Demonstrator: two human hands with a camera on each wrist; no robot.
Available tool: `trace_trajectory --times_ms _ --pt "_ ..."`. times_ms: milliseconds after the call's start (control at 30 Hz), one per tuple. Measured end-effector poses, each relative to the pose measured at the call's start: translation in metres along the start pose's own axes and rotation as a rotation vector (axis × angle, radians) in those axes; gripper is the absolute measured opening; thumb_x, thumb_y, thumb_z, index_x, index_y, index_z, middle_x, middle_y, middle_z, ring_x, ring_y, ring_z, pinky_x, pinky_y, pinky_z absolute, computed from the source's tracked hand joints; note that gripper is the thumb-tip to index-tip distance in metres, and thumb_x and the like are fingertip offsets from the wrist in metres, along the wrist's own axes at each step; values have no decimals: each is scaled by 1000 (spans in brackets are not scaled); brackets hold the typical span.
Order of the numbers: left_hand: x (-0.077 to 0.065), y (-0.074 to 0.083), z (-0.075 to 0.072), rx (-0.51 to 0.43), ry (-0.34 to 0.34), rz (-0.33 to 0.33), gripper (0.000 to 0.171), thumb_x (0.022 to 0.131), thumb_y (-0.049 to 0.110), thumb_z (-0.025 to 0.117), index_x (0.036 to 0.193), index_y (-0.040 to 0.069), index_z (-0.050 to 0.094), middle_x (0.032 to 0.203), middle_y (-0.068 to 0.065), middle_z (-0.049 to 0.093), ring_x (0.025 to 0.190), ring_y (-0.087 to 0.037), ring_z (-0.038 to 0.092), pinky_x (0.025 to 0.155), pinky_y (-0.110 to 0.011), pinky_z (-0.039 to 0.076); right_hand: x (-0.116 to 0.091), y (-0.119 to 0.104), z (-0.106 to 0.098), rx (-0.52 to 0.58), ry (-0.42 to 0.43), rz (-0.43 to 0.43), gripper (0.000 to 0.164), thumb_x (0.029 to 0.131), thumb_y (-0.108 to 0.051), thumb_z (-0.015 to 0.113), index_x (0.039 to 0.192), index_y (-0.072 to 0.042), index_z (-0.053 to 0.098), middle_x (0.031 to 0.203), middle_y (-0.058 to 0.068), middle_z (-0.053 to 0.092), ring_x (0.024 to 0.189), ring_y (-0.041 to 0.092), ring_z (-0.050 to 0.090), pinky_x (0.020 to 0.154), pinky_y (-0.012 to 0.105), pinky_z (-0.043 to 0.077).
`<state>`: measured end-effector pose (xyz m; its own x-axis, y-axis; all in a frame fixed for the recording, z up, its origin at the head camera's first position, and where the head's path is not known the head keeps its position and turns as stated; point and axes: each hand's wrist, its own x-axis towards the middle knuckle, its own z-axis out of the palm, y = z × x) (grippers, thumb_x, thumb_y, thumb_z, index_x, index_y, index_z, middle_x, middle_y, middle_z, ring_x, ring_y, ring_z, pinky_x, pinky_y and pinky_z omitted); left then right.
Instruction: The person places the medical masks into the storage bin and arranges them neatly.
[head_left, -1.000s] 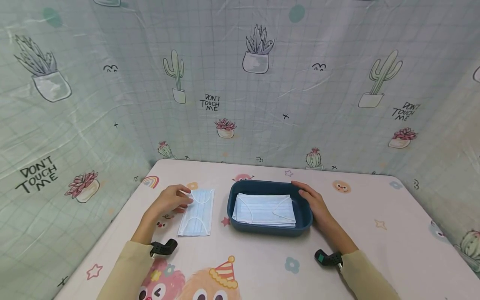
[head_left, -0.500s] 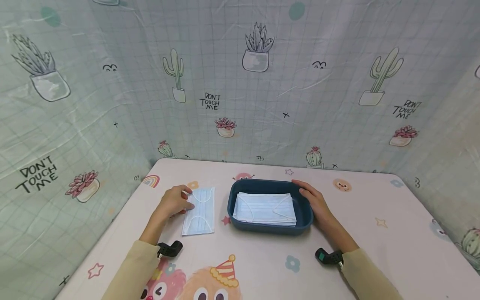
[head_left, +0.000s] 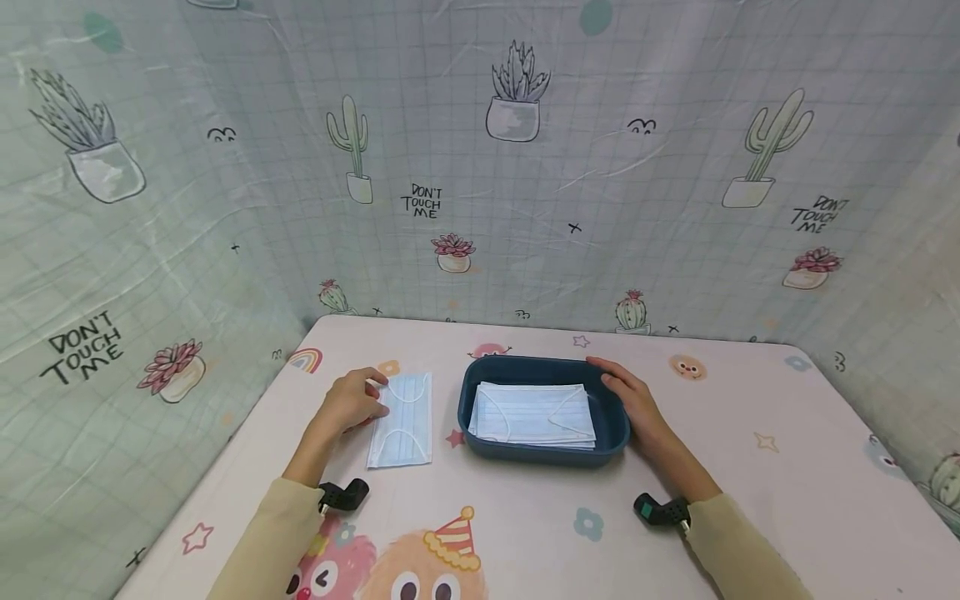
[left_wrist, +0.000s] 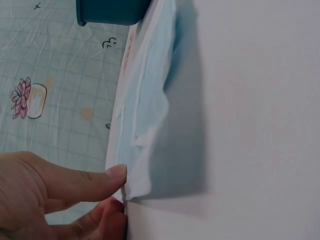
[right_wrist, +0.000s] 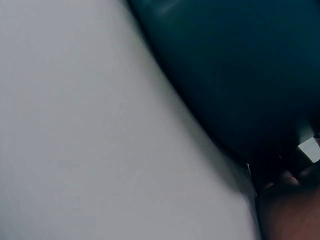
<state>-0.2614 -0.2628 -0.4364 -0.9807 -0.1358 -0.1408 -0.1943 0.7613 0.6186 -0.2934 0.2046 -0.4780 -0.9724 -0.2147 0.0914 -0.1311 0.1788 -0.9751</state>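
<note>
A pale blue face mask (head_left: 405, 429) with white ear loops lies upright left of the tub. My left hand (head_left: 352, 402) pinches its left edge near the far end, thumb and fingers bent. In the left wrist view the thumb (left_wrist: 102, 184) presses at the corner of the rippled mask (left_wrist: 140, 110), whose near edge stands off the table and throws a shadow. A dark blue tub (head_left: 540, 455) holds a stack of similar masks (head_left: 534, 412). My right hand (head_left: 641, 412) grips its right rim near the far corner. The right wrist view is dark, showing the tub's outer wall (right_wrist: 240, 65).
The white table (head_left: 720, 400) carries printed cartoon figures. Its far edge meets a hanging cloth (head_left: 525, 208) printed with cacti, and more cloth rises on both sides. A black camera band (head_left: 345, 495) sits on my left wrist, another (head_left: 660, 508) on my right.
My left hand has moved slightly right and its fingers have closed on the mask's edge. The mask has shifted right and turned a little straighter. The right hand and tub stay put.
</note>
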Motion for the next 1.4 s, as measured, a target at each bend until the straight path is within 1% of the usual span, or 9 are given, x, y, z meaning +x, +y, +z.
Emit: trace_trajectory --times_ms 200,400,500,767,1100,1200,1300,1333,1400 --pt "4 -6 -5 8 -3 38 61 82 12 83 138 5 58 118 -20 64 93 -30 62 72 -35 52 1 0 3 43 -15 18 46 112 -29 41 154 -12 48 165 9 41 157 26 30 130 48 21" --pt "10 -13 -4 10 -59 174 72 83 6 80 149 12 52 150 -21 53 119 -40 60 90 -48 54 2 5 3 49 -20 18 46 112 -30 43 153 -13 50 164 8 42 155 21 32 113 10 32" --pt "14 -12 -3 1 -101 226 73 82 1 77 150 13 51 151 -18 54 121 -39 59 92 -49 54 3 8 1 42 -13 12 45 112 -30 43 153 -13 50 163 8 43 154 20 33 106 3 33" --pt "21 -13 -4 -23 -113 250 65 81 -2 77 143 8 58 137 -19 64 119 -39 60 98 -51 53 2 7 -1 21 -22 11 46 112 -33 43 153 -14 50 164 7 43 157 23 30 110 7 30" --pt "25 -16 -5 -31 -49 221 60 86 3 78 142 7 59 131 -19 63 116 -36 61 92 -45 55 3 3 -2 44 -20 9 46 112 -31 42 153 -13 50 164 8 42 156 24 31 107 4 34" --pt "26 -16 -5 -29 -31 208 59 85 3 78 141 7 60 129 -20 64 114 -35 61 92 -44 55 3 3 -2 35 -19 14 46 112 -30 42 154 -13 49 165 8 42 157 25 30 123 21 30" --pt "27 -16 -3 -38 -20 204 56 85 2 79 138 6 62 126 -20 66 111 -34 62 91 -44 55 2 3 -2 19 -13 19 46 112 -30 41 154 -13 49 165 7 42 157 25 30 128 32 27" --pt "28 -17 -3 -45 -21 207 55 84 1 79 137 5 62 124 -20 66 109 -34 62 90 -43 54 1 3 -2 17 -10 20 46 112 -30 41 154 -13 49 164 7 42 157 25 31 128 32 27" --pt "29 -17 -1 -54 -22 221 53 83 0 79 134 3 64 120 -21 67 107 -33 63 88 -41 54 0 3 -2 14 -4 17 46 112 -30 41 154 -13 49 164 8 42 156 25 31 121 18 30"
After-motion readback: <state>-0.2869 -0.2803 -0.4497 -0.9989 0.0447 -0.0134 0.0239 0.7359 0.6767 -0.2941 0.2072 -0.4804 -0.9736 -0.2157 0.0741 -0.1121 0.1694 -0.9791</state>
